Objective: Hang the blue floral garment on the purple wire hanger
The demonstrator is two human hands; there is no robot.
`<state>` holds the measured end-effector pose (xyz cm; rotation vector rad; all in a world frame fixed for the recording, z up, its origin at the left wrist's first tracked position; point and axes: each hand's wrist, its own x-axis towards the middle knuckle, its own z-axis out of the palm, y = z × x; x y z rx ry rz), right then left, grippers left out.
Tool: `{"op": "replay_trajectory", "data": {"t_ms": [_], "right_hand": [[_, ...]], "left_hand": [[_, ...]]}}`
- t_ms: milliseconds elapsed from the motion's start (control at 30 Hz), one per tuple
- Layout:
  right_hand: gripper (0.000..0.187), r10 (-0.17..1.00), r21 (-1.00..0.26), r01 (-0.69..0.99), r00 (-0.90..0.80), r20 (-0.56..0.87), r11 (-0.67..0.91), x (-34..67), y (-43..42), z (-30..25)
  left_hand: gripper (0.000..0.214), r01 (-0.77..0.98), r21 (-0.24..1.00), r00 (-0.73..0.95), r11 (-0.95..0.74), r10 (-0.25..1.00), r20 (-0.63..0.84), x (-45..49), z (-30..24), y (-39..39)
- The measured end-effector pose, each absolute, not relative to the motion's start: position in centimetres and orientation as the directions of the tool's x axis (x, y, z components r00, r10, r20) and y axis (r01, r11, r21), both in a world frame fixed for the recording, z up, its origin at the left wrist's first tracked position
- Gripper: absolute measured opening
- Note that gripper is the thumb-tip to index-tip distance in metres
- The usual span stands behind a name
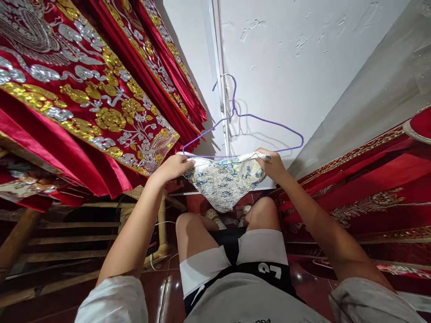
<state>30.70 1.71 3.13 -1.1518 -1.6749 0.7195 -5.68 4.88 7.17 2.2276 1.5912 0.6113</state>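
Observation:
A white garment with a blue, green and yellow floral print (225, 184) is stretched between my two hands in front of my knees. My left hand (175, 168) is closed on its upper left edge, thumb on top. On the other side, my right hand (272, 165) grips the upper right edge, with a bit of cloth showing past the fingers. A purple wire hanger (269, 120) stands just above the cloth, its lower bar running along the garment's top edge. Its hook overlaps a white strip (215, 42) on the wall; whether it is hooked there I cannot tell.
Red cloths with gold and silver embroidery (111, 119) hang at left, close to my left hand. More red embroidered fabric (363, 202) lies along the right. A white wall (286, 54) faces me. Below left is a bamboo seat (70, 242), with a white cable (152, 262) beside it.

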Motion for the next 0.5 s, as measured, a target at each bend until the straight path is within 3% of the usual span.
{"op": "replay_trajectory", "data": {"t_ms": [200,367,500], "right_hand": [[0.025,0.946,-0.895,0.312,-0.152,0.284,0.319,30.6,1.6,3.4],[0.015,0.936,-0.91,0.302,-0.294,0.194,0.284,30.5,0.7,3.7],[0.03,0.929,-0.863,0.343,-0.138,0.344,0.37,31.4,-0.3,4.5]], "left_hand": [[0.033,0.669,0.586,0.136,-0.458,0.85,0.509,-4.9,10.3,3.2],[0.014,0.522,0.686,0.177,-0.507,0.851,0.494,-1.6,11.9,3.2],[0.023,0.297,0.828,0.107,-0.476,0.878,0.466,-0.5,11.3,4.1]]}}
